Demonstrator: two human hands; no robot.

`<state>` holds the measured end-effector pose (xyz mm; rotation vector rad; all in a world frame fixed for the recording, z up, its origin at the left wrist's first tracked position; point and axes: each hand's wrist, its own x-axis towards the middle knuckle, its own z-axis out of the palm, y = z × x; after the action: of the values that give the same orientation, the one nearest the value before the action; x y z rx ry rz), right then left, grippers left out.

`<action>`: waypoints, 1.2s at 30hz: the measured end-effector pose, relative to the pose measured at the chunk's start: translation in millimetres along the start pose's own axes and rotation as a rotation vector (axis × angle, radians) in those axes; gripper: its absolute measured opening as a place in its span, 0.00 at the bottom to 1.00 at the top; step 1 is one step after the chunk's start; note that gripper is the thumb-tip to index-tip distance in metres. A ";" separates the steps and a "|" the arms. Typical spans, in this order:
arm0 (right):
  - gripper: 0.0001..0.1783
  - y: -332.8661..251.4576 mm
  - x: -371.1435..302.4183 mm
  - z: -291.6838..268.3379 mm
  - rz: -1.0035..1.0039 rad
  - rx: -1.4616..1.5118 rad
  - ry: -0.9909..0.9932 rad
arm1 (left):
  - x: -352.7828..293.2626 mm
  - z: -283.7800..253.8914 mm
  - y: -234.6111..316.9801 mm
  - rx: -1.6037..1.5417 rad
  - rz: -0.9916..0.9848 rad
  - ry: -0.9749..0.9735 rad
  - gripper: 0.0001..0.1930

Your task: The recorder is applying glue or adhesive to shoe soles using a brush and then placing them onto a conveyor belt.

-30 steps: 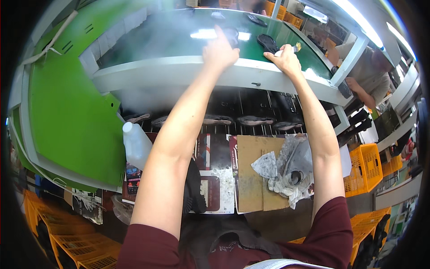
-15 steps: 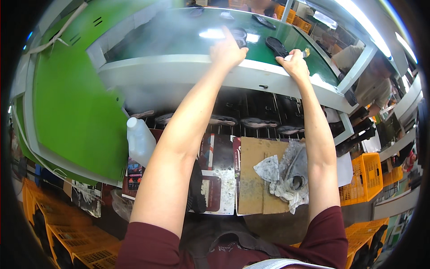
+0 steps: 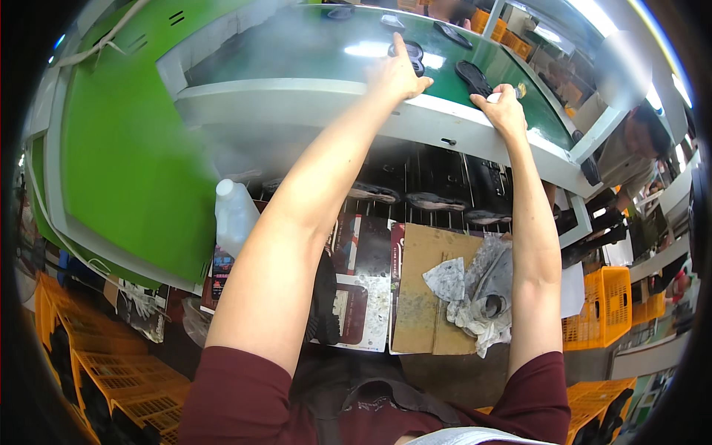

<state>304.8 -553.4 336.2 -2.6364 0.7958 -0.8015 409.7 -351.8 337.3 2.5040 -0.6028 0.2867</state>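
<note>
Both my arms reach up to a green conveyor belt (image 3: 311, 44) that carries black shoe soles. My left hand (image 3: 397, 74) lies flat on the belt's near edge with fingers stretched out, its fingertips at a black sole (image 3: 412, 52). My right hand (image 3: 504, 111) rests on the grey belt frame (image 3: 297, 96), closed around a small light-handled brush (image 3: 512, 92). Another black sole (image 3: 471, 76) lies just left of that hand. More soles sit farther up the belt.
Under the belt, a dark rack holds more soles (image 3: 437, 200). Below lie a white plastic bottle (image 3: 234, 215), a cardboard sheet (image 3: 424, 297) and crumpled rags (image 3: 482, 293). Orange crates (image 3: 601, 308) stand right and lower left. Another person (image 3: 630, 148) works at the right.
Both hands stay at the belt's edge. My left hand has slid a little farther onto the belt toward the sole; the right hand keeps the brush.
</note>
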 end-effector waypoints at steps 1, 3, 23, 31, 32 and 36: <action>0.35 -1.4 0.7 -0.9 -0.010 -0.003 -0.025 | 3.9 1.8 -0.9 -0.005 0.015 0.011 0.58; 0.35 -1.8 4.6 4.3 -0.031 0.009 -0.042 | 11.8 3.4 -5.9 -0.009 0.028 0.070 0.58; 0.39 4.2 0.9 4.7 -0.084 0.056 -0.008 | -7.7 -1.6 -5.1 0.014 0.006 0.030 0.65; 0.38 2.2 4.8 11.1 -0.063 0.116 0.079 | -17.7 0.9 -7.4 0.014 0.043 0.308 0.51; 0.36 1.7 4.7 12.8 -0.077 0.154 0.148 | -17.5 -0.4 -8.1 0.012 0.048 0.308 0.51; 0.30 -2.7 -0.4 4.7 -0.036 0.253 0.253 | -16.9 -4.6 -9.6 -0.060 0.105 0.391 0.45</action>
<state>308.5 -550.5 333.3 -2.3616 0.6584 -1.1792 399.1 -336.0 331.3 2.2740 -0.5700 0.7636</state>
